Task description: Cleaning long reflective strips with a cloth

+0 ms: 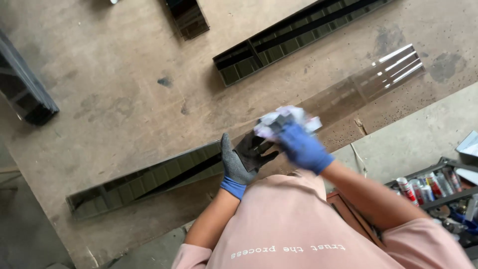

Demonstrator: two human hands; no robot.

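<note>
My left hand (240, 162), in a grey and black work glove with a blue cuff, holds a small dark glossy plate (250, 148) at its lower edge. My right hand (300, 147), in a blue glove, grips a crumpled white cloth (285, 117) and presses it against the upper end of that plate; the hand is blurred by motion. Both hands are above a long reflective dark panel (149, 177) that lies across a brown workbench (124, 89).
Another long dark framed panel (294, 37) lies at the back. A short dark piece (188, 17) sits at the top, and a dark bar (25, 87) at the left edge. A tray of spray cans and tubes (430, 187) stands low at the right.
</note>
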